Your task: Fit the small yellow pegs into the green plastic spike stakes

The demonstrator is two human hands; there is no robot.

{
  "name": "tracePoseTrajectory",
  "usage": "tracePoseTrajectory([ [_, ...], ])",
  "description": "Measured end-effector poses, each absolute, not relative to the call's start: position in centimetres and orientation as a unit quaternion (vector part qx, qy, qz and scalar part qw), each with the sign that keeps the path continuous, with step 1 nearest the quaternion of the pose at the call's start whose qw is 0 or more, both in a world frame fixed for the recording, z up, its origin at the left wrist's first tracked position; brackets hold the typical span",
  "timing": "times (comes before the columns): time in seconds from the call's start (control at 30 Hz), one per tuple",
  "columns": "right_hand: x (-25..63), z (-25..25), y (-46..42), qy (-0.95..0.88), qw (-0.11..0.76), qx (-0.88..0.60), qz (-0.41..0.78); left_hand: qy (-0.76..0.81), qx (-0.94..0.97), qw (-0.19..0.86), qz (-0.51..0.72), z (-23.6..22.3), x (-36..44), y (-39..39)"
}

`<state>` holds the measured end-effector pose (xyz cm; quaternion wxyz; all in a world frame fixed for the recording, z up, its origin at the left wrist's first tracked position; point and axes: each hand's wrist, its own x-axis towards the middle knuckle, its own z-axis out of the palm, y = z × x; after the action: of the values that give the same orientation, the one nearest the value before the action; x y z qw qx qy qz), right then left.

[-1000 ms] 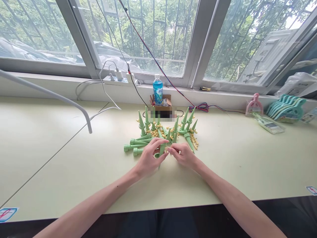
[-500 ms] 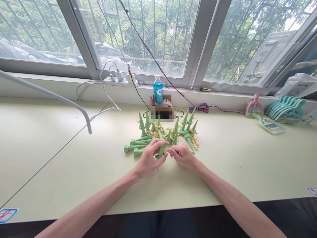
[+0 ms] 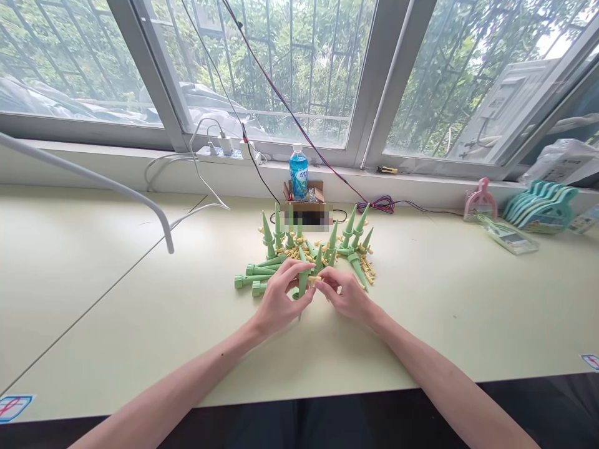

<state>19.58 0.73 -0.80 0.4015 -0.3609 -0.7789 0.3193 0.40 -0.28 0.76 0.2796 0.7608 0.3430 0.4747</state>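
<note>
Now, left hand [image 3: 279,298]: gripping a green conical plastic spike [image 3: 303,284]
Right hand [image 3: 347,295], alongside: I pinch a slim yellow peg [image 3: 314,279]

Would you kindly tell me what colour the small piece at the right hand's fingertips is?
The small piece is pale yellow, as the head view shows.

Spike [image 3: 303,284] and peg [image 3: 314,279] in hand

The green spike stands near upright in the left hand [image 3: 281,296], its thin end below the thumb. The right hand [image 3: 346,293] pinches the small yellow peg, which lies crosswise at the spike's side; whether it is seated cannot be told. Beyond, upright spikes [image 3: 267,236] point upward around loose pegs [image 3: 294,252]. At left, 4 capped spikes [image 3: 256,280] lie flat, close together.
</note>
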Motion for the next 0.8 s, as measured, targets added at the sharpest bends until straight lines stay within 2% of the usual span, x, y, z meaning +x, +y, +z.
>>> tracePoseTrajectory([
  [0.8, 19.76, -0.8, 0.81, -0.793, 0.382, -0.364, 0.305, 0.354, 0.787, 0.234, 0.448, 0.81, 0.31, -0.39],
])
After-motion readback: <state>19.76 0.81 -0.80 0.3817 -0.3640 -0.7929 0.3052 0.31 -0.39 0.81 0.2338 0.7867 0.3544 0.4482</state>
